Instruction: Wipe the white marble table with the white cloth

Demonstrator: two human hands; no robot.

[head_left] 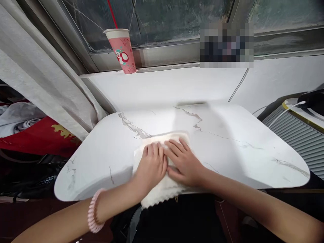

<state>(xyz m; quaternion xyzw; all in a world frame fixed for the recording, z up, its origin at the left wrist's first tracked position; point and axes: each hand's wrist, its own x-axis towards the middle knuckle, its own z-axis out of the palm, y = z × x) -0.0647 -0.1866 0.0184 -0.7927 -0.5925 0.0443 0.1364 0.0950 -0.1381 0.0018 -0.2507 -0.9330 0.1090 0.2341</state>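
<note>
A cream fluffy towel (162, 192) lies on the white marble-patterned table (227, 148), near its front edge, with one corner hanging over the edge. My left hand (151, 166) and my right hand (182, 162) press flat on the towel side by side, fingers together and pointing away from me. A pink coil band sits on my left wrist.
A pink paper cup (121, 50) stands on the window sill at the back left. A pale curtain (43, 77) hangs at the left over red cloth (40, 138). A white cable and a grey ribbed appliance (298, 135) sit at the right.
</note>
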